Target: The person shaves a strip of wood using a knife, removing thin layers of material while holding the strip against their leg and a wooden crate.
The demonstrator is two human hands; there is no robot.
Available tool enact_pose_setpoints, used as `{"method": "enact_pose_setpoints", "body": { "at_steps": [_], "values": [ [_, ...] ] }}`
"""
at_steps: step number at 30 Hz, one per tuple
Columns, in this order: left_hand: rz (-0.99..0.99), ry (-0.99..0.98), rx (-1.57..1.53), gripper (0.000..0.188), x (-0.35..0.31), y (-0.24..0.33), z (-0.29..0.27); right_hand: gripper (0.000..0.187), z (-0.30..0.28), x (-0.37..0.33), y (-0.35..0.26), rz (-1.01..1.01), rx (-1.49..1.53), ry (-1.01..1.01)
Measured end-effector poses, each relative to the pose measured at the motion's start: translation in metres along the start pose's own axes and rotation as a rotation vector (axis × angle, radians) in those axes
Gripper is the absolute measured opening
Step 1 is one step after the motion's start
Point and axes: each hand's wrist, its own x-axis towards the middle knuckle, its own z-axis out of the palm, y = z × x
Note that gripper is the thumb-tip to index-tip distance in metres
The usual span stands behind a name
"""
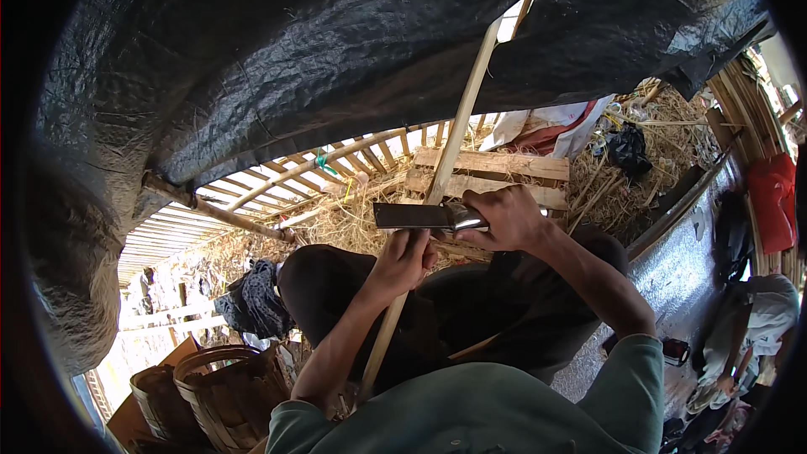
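A long pale strip, which looks like split bamboo [461,118], runs from my lap up past the edge of the black sheeting. My left hand [402,262] is closed around it just below the blade. In my right hand [506,219] I grip the handle of a broad, dark, square-ended knife [412,216]. Its blade lies across the strip, pointing left, right above my left fingers. Whether the edge has bitten into the strip is hidden.
Black plastic sheeting [336,50] hangs ahead. Beyond my knees, wooden boards [496,164] lie on straw. A bamboo slat fence [202,227] runs left, with woven baskets [227,395] at lower left. A red bag [771,202] and a silvery sheet [685,286] are at right.
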Motion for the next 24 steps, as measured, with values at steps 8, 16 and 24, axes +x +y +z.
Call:
{"method": "enact_pose_setpoints", "body": {
  "at_steps": [8, 16, 24],
  "values": [
    [0.164, -0.041, 0.097, 0.026, 0.003, -0.004, 0.001, 0.049, -0.006, 0.001, 0.013, 0.050, 0.029, 0.081],
    [0.280, 0.093, 0.205, 0.029, 0.014, -0.011, -0.002, 0.046, 0.006, -0.004, 0.020, 0.191, 0.010, 0.017],
    [0.287, 0.076, 0.265, 0.030, 0.010, -0.008, 0.003, 0.047, 0.008, -0.003, 0.019, 0.168, 0.029, 0.015]
  ]
}}
